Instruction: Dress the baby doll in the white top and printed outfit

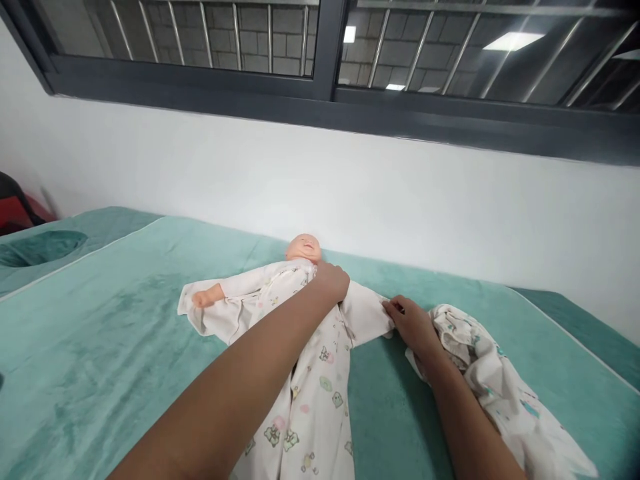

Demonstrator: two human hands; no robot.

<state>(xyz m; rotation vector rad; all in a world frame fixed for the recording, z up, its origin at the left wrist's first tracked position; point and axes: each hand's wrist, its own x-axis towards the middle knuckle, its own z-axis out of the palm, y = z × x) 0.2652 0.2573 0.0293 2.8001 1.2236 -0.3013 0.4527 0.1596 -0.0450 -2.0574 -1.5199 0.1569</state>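
A baby doll lies on its back, its head toward the wall. A white baby romper printed with small green and pink animals is spread over its body, partly hidden behind my left forearm. My left hand is closed on the cloth at the doll's shoulder, just below the head; its fingertips are hidden. At the end of the outstretched sleeve, my right hand pinches the cuff. On the other side, a bare doll hand shows over the other sleeve.
A crumpled white printed cloth lies beside and under my right forearm. The padded table has a green cover with a hole at the left end. Behind stand a white wall and a barred window.
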